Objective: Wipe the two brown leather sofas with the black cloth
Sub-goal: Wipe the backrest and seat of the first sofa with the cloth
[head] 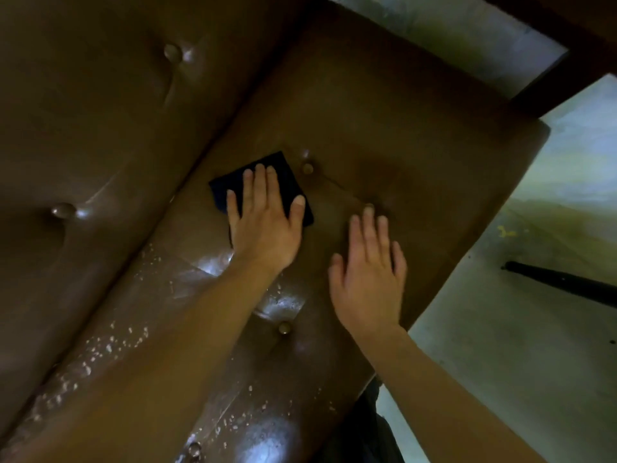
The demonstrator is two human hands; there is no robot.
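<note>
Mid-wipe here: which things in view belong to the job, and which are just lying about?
In the job:
black cloth
left hand, pressing the cloth flat
right hand, open, on or just above the seat
brown leather sofa

Lying about:
black rod on the floor
dark furniture edge, top right

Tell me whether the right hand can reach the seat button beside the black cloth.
Probably yes: the right hand lies open on the seat, with nothing between it and the button.
</note>
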